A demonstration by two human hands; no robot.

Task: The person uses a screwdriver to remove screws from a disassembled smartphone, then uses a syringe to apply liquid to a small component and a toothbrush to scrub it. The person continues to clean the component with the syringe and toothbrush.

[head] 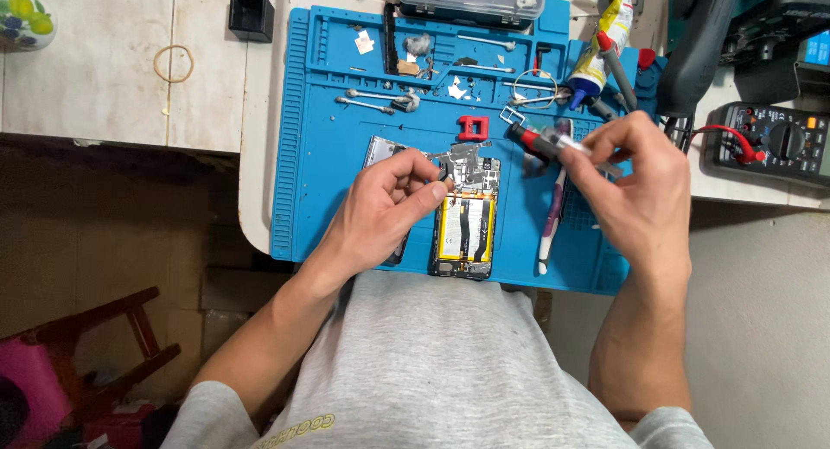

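Observation:
An opened phone (467,214) with a yellow battery lies on a blue work mat (320,164). My left hand (385,209) rests at the phone's upper left, fingertips pinched on a small metal part by the circuit board. Its detached back cover (378,152) lies partly hidden under this hand. My right hand (629,183) hovers right of the phone, gripping a red-and-black screwdriver (543,142) whose handle points up and left.
Cotton swabs (372,99), a small red block (473,127), a glue tube (596,60) and a toothbrush (550,229) lie on the mat. A multimeter (774,142) sits at right, a clear parts box (471,0) at the top, a black cube (252,15) and rubber band (173,63) on the left.

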